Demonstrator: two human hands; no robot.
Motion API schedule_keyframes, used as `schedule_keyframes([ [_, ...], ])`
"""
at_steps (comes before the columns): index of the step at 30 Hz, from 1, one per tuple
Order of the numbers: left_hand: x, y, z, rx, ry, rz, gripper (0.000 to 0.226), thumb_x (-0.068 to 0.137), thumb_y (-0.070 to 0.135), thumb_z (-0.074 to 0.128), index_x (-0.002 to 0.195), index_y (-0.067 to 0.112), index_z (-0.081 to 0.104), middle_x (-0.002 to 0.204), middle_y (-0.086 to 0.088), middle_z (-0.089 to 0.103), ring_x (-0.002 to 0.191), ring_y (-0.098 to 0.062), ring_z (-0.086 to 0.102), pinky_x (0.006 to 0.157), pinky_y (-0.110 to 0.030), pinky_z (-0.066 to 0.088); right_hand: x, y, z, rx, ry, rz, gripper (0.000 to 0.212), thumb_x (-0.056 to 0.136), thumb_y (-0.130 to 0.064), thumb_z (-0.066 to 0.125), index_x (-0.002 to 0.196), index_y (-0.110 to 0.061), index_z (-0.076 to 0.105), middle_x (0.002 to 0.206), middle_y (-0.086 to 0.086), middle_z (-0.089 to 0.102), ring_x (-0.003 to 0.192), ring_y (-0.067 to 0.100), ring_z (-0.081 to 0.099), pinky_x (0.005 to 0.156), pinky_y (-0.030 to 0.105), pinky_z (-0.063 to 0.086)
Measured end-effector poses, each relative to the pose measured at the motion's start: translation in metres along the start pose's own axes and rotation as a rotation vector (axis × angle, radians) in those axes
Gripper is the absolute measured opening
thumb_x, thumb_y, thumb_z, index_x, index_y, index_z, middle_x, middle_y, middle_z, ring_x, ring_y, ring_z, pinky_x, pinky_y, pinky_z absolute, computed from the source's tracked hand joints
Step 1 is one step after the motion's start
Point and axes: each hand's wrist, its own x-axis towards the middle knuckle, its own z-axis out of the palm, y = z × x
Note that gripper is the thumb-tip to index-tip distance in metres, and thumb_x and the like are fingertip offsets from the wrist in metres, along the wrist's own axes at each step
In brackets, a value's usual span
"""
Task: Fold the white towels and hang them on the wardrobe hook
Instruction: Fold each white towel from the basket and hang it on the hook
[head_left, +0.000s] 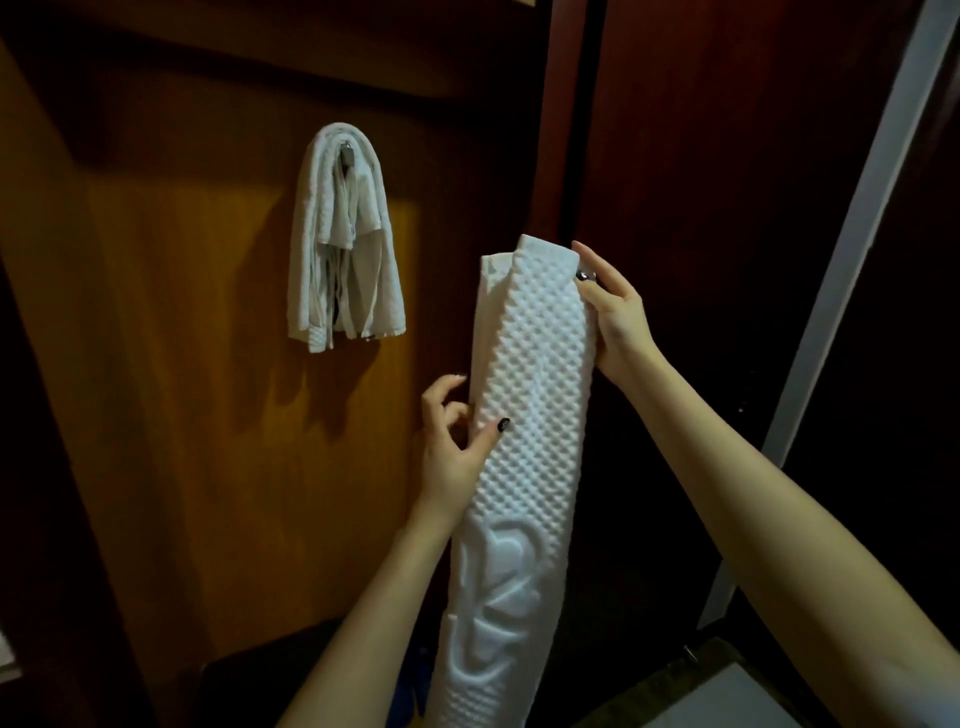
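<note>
A long white towel with a waffle texture and a raised flower pattern is folded into a narrow strip and held upright in front of me. My right hand grips its upper right edge near the top. My left hand holds its left edge at mid-height, thumb on the front. Another white towel hangs folded over the metal hook on the wooden wardrobe panel, up and to the left of my hands.
A dark red-brown wardrobe door stands behind the held towel. A pale frame strip runs diagonally at the right. A dark object sits low on the wardrobe floor, and a light surface shows at the bottom right.
</note>
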Motion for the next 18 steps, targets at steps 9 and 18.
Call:
schedule_keyframes([
  [9, 0.012, 0.000, -0.014, 0.217, -0.199, 0.203, 0.034, 0.076, -0.021, 0.061, 0.099, 0.003, 0.072, 0.099, -0.007, 0.063, 0.091, -0.007, 0.061, 0.083, -0.009, 0.045, -0.001, 0.010, -0.009, -0.157, 0.189, -0.030, 0.040, 0.090, 0.000, 0.052, 0.124, -0.015, 0.065, 0.122, 0.007, 0.065, 0.108, 0.021, 0.065, 0.089, 0.036, 0.057],
  [18, 0.001, 0.014, -0.028, 0.016, -0.388, -0.213, 0.047, 0.089, -0.014, 0.050, 0.095, 0.028, 0.070, 0.103, -0.008, 0.059, 0.091, 0.001, 0.061, 0.084, -0.015, 0.050, -0.004, 0.006, 0.000, -0.147, 0.102, -0.070, 0.055, 0.087, 0.006, 0.053, 0.135, -0.021, 0.056, 0.099, 0.007, 0.072, 0.073, 0.026, 0.060, 0.068, 0.033, 0.052],
])
